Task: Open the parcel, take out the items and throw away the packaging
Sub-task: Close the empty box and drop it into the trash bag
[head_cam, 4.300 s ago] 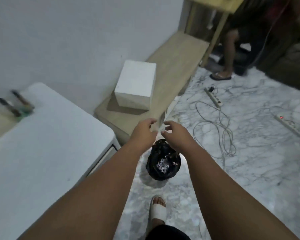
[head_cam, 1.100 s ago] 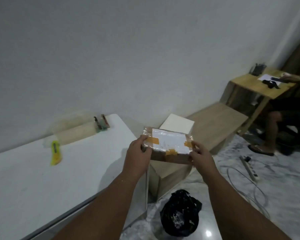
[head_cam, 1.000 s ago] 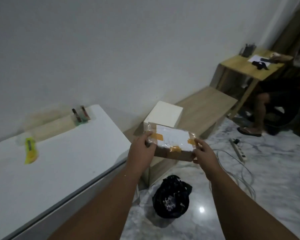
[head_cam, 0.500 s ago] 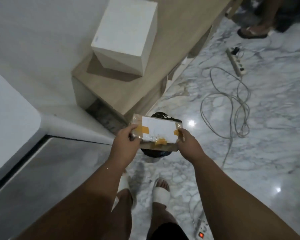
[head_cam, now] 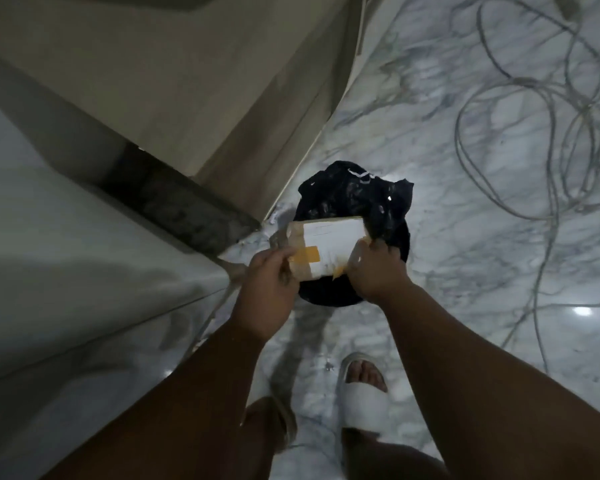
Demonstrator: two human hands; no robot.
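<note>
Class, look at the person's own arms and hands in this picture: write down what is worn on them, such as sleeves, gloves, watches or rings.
Nothing shows on either: the left hand and right hand are ungloved, and both forearms are bare, with no sleeve, watch or bracelet in view. Rings cannot be ruled out in the dim light.

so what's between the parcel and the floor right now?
The black trash bag, directly under the parcel held by the left hand and right hand, in the head view.

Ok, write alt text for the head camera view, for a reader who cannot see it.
Seen from above, a person's left hand and right hand grip the two ends of a small taped parcel with a white label, held over a black bin bag on the marble floor. Loose cables lie to the right; a white sandal shows below.
</note>
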